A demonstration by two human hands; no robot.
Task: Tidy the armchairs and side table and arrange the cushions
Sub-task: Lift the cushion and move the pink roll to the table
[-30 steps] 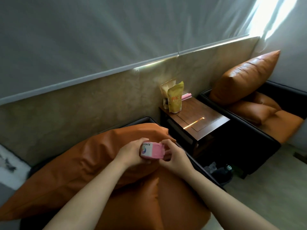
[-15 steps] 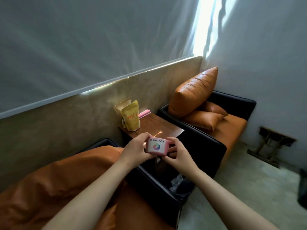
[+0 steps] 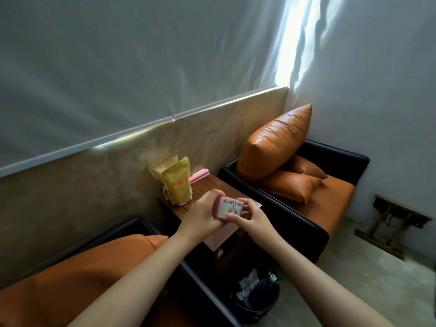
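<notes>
Hands: We hold a small pink pack point(image 3: 228, 208) with a white printed face between both hands. Our left hand point(image 3: 203, 214) wraps one end with curled fingers, and our right hand point(image 3: 250, 216) pinches the other end with thumb and fingertips.

Pack: It sits over the near end of the dark wooden tabletop point(image 3: 208, 188); we cannot tell whether it touches the wood.

Beyond the left hand: A yellow pouch point(image 3: 178, 183) with red lettering stands upright on the tabletop. A brown paper bag point(image 3: 162, 166) stands behind it by the wall, and a flat pink packet point(image 3: 200, 174) lies beside them.

Right of the right hand: The far armchair point(image 3: 295, 223), black with an orange seat, carries a large orange leather cushion point(image 3: 276, 142) propped upright in its back corner. Two small orange leather cushions point(image 3: 290, 186) lie on the seat below it.

Under our left forearm: The near armchair point(image 3: 203, 289) holds a slumped orange leather cushion point(image 3: 82, 267).

Below the hands: A black waste bin point(image 3: 258, 300) stands on the floor between the armchairs, with crumpled paper inside.
</notes>
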